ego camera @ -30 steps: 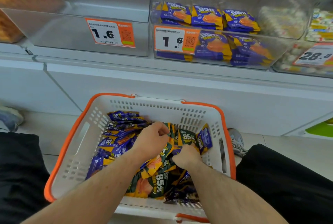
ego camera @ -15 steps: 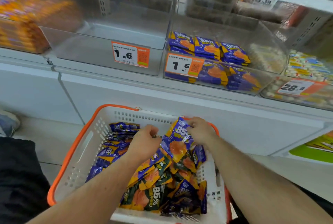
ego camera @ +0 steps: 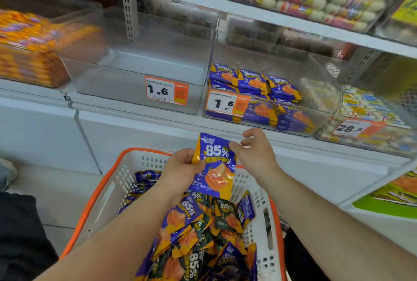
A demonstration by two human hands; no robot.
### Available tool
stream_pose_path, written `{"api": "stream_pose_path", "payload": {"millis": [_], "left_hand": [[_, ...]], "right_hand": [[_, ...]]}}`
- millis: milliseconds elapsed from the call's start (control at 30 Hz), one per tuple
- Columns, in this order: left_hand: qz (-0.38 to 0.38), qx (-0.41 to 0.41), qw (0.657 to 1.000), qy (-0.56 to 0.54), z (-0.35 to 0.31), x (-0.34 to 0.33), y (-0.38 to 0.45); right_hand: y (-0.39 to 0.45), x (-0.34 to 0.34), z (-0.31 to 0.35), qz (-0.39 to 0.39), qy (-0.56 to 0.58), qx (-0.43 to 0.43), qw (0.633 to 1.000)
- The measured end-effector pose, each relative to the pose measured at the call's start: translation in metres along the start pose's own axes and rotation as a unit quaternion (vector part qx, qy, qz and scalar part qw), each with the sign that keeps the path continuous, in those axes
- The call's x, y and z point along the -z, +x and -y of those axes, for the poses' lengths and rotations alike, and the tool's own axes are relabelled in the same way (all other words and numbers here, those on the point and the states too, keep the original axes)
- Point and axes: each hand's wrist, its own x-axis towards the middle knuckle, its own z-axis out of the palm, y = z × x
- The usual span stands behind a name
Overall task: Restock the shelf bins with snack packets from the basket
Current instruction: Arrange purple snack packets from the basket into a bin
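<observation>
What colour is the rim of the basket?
Orange, on a white basket; the rim shows clearly in the head view.

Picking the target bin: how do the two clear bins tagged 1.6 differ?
The left bin holds no packets; the right bin holds stacked purple packets. The left bin's tag sits right of centre, the right bin's tag at its left end. Both are clear, on the same shelf.

1. Orange price tag (ego camera: 167, 90) reading 1.6, in the middle of the view.
2. A second 1.6 price tag (ego camera: 226, 104) just right of it.
3. A 28.8 price tag (ego camera: 356, 128) at far right.
4. White base panel (ego camera: 140, 136) below the tags.
5. Pale tiled floor (ego camera: 56, 187) at left.
6. A grey shoe (ego camera: 6, 172) at the left edge.
</observation>
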Motion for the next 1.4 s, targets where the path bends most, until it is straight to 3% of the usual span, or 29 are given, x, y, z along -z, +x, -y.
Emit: {"api": "stream_pose_path", "payload": {"millis": [233, 400, 467, 533, 600, 667, 733, 800, 867, 1033, 1133, 1233, 1333, 1400], "left_hand": [[-0.028, -0.068, 0.995, -0.064, -0.048, -0.017, 0.008], [0.001, -0.114, 0.993, -0.016, -0.084, -0.036, 0.013], [0.005, -0.175, 0.984, 0.042, -0.099, -0.039, 0.021], [-0.029, -0.305, 0.938, 0.16, -0.113, -0.039, 0.032], [-0.09, -0.42, 0.868, 0.248, -0.125, -0.033, 0.048], [-0.141, -0.457, 0.81, 0.339, -0.136, -0.022, 0.07], [-0.164, -0.417, 0.759, 0.472, -0.139, -0.009, 0.09], [-0.171, -0.412, 0.674, 0.589, -0.131, 0.0, 0.103], [-0.179, -0.424, 0.635, 0.62, -0.123, 0.004, 0.104], [-0.198, -0.439, 0.612, 0.627, -0.124, 0.003, 0.105], [-0.204, -0.442, 0.604, 0.632, -0.121, 0.004, 0.108], [-0.213, -0.438, 0.6, 0.634, -0.121, 0.003, 0.111], [-0.219, -0.442, 0.594, 0.636, -0.119, 0.002, 0.112], [-0.215, -0.442, 0.594, 0.636, -0.118, 0.003, 0.11]], "right_hand": [[-0.031, -0.002, 0.038, -0.029, 0.035, 0.037, 0.998], [-0.023, 0.008, 0.065, -0.036, 0.234, -0.015, 0.971], [-0.012, 0.012, 0.075, -0.037, 0.285, -0.037, 0.957], [0.001, 0.017, 0.086, -0.067, 0.302, -0.041, 0.95], [0.016, 0.025, 0.098, -0.094, 0.315, -0.029, 0.944], [0.034, 0.035, 0.112, -0.105, 0.316, -0.015, 0.943], [0.056, 0.041, 0.122, -0.115, 0.276, -0.011, 0.954], [0.082, 0.043, 0.127, -0.146, 0.197, 0.004, 0.969], [0.104, 0.042, 0.133, -0.176, 0.124, 0.01, 0.976], [0.139, 0.017, 0.134, -0.145, -0.074, -0.009, 0.987], [0.147, 0.002, 0.13, -0.049, -0.255, -0.002, 0.966], [0.15, -0.004, 0.127, 0.052, -0.317, 0.005, 0.947], [0.148, -0.008, 0.127, 0.055, -0.403, 0.01, 0.913], [0.148, -0.01, 0.127, 0.057, -0.404, 0.012, 0.913]]}}
